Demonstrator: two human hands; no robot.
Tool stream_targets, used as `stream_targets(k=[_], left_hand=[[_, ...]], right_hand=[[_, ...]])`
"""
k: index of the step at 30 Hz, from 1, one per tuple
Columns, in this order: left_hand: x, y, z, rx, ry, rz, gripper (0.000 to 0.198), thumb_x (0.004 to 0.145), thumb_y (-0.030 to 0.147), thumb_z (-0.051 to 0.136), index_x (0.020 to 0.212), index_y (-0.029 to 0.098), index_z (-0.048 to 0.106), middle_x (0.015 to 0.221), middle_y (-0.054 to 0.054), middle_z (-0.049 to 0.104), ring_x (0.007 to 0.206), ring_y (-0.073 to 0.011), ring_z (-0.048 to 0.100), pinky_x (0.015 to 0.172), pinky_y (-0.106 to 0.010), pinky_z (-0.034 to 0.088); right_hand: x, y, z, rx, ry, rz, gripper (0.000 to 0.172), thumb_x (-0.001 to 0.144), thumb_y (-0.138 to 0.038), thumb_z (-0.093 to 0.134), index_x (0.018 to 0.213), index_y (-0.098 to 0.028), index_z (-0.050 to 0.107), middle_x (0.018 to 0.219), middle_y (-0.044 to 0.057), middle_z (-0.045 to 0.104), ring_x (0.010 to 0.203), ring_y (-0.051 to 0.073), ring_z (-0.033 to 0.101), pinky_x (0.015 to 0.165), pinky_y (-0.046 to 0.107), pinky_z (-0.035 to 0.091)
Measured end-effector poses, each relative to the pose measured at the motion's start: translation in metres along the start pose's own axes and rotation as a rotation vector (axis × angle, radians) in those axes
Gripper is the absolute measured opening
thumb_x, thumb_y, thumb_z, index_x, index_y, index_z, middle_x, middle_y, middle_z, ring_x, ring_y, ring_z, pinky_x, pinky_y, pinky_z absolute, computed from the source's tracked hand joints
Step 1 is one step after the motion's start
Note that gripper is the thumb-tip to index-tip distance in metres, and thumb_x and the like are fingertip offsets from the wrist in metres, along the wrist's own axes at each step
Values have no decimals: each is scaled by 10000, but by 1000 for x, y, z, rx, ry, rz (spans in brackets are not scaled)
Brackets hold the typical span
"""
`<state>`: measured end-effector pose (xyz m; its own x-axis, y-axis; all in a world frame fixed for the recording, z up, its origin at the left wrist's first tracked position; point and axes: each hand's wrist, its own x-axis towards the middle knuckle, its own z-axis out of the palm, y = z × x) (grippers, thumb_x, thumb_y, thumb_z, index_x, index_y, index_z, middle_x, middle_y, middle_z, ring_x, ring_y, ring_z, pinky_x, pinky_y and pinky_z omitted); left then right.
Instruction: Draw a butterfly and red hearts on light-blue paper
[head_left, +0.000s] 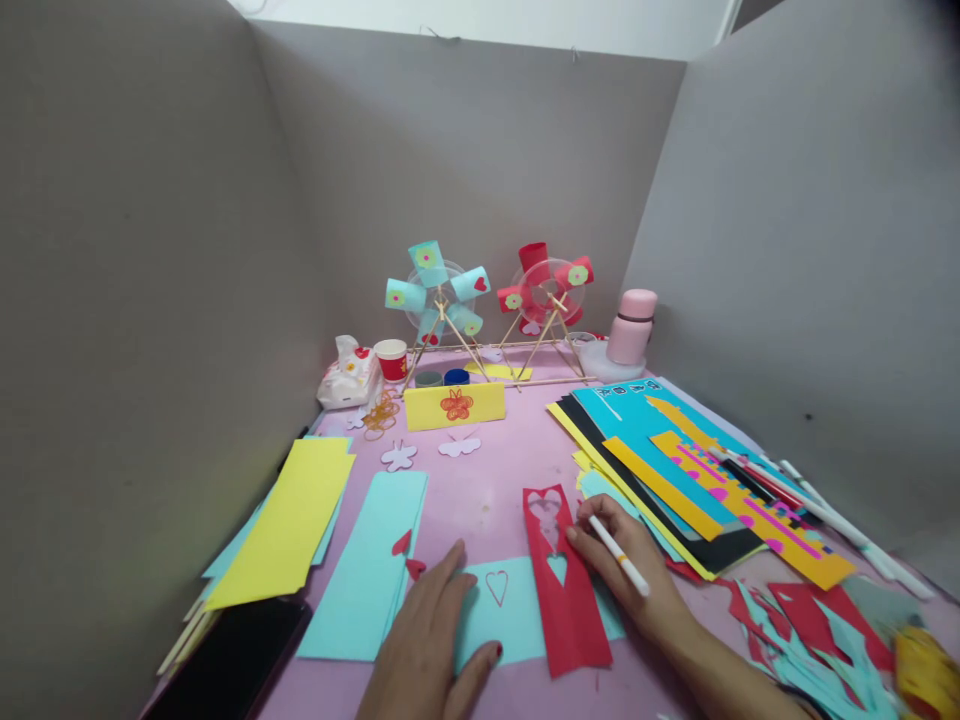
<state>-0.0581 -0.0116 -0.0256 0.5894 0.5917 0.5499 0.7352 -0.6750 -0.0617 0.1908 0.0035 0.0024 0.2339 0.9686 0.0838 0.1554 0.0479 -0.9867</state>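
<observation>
1. Closest to the camera, the left hand (424, 640) lies spread and empty over the left part of a pale-blue strip (514, 632).
2. Right of that hand, a red strip (571, 628) with heart cutouts crosses the blue one, at the right hand's (648, 556) fingertips; those fingers pinch a white marker (619, 553), its tip hard to make out.
3. Between the hands shows a heart outline (496, 588); for crisp tracing, pressing the red strip flat beside its cutout would likely help.
4. Just left of the left fingertips sit small red hearts (403, 543); right of the right wrist, paper scraps (817, 640).
</observation>
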Motion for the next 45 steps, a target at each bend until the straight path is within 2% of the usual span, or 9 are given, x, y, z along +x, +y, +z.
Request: stream_targets(k=[4,6,8,9,12,15,23,33,45], left_hand=[[5,1,-5,22,-49,34,341,829,412,555,1070,174,521,1177,-141,638,1074,-250,609,802,-370,570],[8,1,-6,42,-64,53,326,813,417,571,1053,198,544,1163,-111,651,1061,-254,616,784,-377,579],[9,0,-5,65,-57,68,338,805,409,581,1068,198,556,1170,-105,649,1057,-257,619,773,-377,584],[9,0,-5,71,-56,77,346,799,408,587,1070,194,562,1170,-106,649,1053,-258,620,770,-375,585],[9,-1,-2,79,-39,103,359,771,406,614,1049,181,584,1140,-114,664,1026,-262,633,759,-370,589],[8,-1,0,87,-26,105,375,741,399,638,1038,174,596,1131,-121,668,1010,-267,639,747,-365,591],[9,-2,2,68,-8,104,391,696,387,671,1011,167,605,1112,-134,674,984,-280,646,730,-365,593],[9,-1,3,59,-27,110,398,689,386,680,1011,166,604,1116,-143,671,980,-290,648,719,-379,594],[8,-2,4,49,-12,99,364,730,394,638,1021,179,600,1134,-127,663,1002,-282,635,742,-370,579]], right_hand=[[-7,-19,5,-163,56,-55,212,865,-425,510,798,-225,525,688,-23,534,614,155,466,556,253,358],[-11,-27,14,-70,-7,-3,273,897,-443,440,741,-226,497,611,-40,492,562,145,438,525,244,349],[-17,-28,28,-1,-135,104,207,900,-399,415,808,-232,494,522,-67,447,481,137,391,467,235,311],[-21,-26,36,2,-194,125,180,887,-356,426,766,-231,472,514,-73,427,471,130,375,447,227,287],[-30,-14,55,-29,-299,77,170,852,-303,449,703,-223,435,527,-80,375,484,118,344,447,225,255],[-34,-2,61,-43,-351,57,192,840,-338,461,696,-221,412,535,-80,369,489,112,331,452,228,248],[-34,0,62,-133,-296,92,240,818,-376,490,655,-225,399,465,-103,296,430,92,248,431,241,163],[-34,4,64,-217,-300,48,238,831,-391,446,664,-233,384,482,-86,341,426,102,292,439,246,186],[-34,2,65,-258,-304,83,264,815,-438,440,656,-234,385,486,-78,342,443,110,309,442,242,188]])
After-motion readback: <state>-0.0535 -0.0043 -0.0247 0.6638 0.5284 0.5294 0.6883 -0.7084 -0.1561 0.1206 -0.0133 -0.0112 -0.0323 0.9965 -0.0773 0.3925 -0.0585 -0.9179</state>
